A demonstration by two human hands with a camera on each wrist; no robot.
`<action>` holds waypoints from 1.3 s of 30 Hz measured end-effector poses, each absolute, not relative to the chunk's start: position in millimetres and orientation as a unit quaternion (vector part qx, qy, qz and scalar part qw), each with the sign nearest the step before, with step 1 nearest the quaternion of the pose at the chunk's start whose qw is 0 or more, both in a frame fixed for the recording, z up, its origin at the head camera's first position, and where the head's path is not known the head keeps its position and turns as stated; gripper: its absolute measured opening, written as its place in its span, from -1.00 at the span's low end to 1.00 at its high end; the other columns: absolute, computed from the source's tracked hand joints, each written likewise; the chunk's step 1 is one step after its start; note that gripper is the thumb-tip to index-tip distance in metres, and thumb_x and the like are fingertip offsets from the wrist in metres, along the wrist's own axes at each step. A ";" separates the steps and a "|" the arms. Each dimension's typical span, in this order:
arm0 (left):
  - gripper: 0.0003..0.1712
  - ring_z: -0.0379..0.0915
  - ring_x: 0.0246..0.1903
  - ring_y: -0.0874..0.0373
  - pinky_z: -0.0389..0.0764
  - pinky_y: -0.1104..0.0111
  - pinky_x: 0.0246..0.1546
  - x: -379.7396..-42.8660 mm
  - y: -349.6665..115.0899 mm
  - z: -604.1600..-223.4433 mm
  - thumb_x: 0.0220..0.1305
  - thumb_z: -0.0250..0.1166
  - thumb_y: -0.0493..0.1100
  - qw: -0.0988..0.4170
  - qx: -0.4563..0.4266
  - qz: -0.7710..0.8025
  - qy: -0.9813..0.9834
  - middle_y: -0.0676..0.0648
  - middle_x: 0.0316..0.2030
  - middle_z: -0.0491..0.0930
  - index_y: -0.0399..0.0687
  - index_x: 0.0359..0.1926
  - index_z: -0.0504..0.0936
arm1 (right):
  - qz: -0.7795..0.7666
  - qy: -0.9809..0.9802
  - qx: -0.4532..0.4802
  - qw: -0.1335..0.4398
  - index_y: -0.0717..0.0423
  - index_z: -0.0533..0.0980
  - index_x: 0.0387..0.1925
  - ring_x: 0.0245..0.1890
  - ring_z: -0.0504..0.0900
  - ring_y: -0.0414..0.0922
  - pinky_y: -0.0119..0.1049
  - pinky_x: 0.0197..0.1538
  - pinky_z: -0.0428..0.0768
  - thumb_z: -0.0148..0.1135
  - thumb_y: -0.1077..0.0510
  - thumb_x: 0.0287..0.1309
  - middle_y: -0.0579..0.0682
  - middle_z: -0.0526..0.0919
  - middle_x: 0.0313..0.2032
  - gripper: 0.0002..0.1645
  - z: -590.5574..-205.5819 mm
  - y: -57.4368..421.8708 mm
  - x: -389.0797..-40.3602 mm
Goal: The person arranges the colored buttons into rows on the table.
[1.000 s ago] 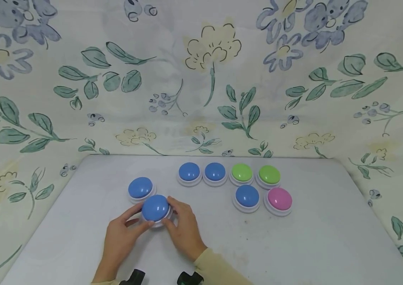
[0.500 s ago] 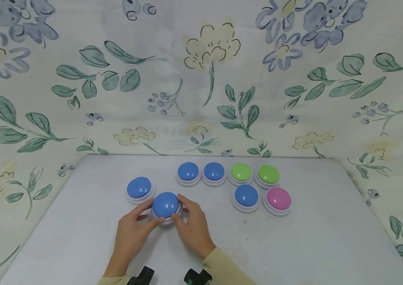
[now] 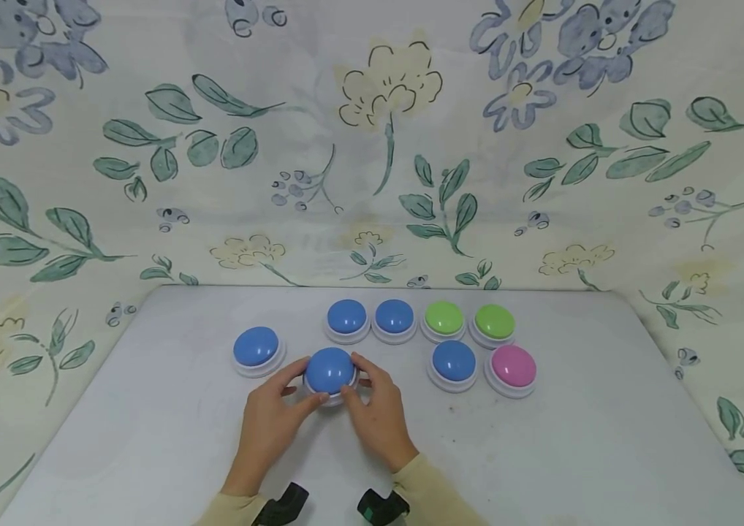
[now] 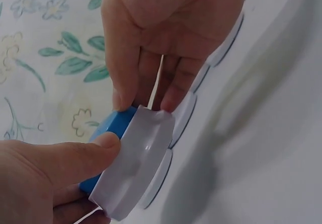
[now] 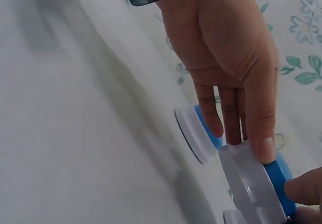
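Both hands hold one blue dome push button [image 3: 329, 370] with a white base, a little above the white table. My left hand [image 3: 273, 427] pinches its left side between thumb and fingers. On the opposite side, my right hand [image 3: 380, 420] grips it, thumb at the near edge. In the left wrist view the white base [image 4: 136, 161] of this button faces the camera, and thumbs touch the blue dome [image 4: 118, 123]. Another blue button [image 3: 256, 346] stands on the table left of the hands.
Two blue buttons [image 3: 346, 316] and two green buttons [image 3: 444, 318] form a row at the back. In front of the green ones stand a blue button [image 3: 454, 361] and a pink button [image 3: 513, 366]. A floral cloth [image 3: 306, 241] rises behind the table [image 3: 576, 438].
Both hands have carried the held blue button to the right and slightly toward the back, away from the blue button at left. The other buttons stay in place.
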State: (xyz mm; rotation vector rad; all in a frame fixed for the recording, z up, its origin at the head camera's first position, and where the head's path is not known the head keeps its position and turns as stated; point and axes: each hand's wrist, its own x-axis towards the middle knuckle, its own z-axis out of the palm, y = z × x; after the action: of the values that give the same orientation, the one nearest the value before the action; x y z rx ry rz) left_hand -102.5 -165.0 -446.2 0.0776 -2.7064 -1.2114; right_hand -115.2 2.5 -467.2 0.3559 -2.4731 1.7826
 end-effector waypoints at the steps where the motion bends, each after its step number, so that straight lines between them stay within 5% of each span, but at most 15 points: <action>1: -0.27 0.56 0.13 -0.20 0.62 -0.02 0.08 -103.5 -162.9 -446.6 0.09 0.55 -0.20 0.090 0.022 -0.406 -0.909 -0.23 0.23 0.56 -0.21 0.30 0.53 | 0.582 -0.804 0.114 0.038 0.22 0.39 0.36 0.17 0.55 0.10 0.03 0.22 0.56 0.20 0.23 0.36 0.17 0.48 0.30 -0.43 -466.8 4.6 -115.6; 39: -0.34 0.61 0.05 -0.09 0.68 0.09 -0.01 -137.1 -91.9 -455.8 0.07 0.56 -0.22 0.151 -0.049 -0.407 -0.900 -0.22 0.13 0.64 -0.27 0.21 0.59 | 0.582 -0.810 0.021 0.070 0.39 0.41 0.29 0.27 0.49 0.19 0.04 0.29 0.50 0.13 0.41 0.24 0.31 0.51 0.25 -0.45 -456.9 55.3 -139.4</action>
State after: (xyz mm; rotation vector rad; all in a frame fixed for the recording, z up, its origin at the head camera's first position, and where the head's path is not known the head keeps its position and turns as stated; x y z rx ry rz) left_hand -137.1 -91.9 -455.8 -0.1410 -2.5822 -1.1679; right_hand -139.4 55.3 -456.9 0.0634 -2.4385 1.7506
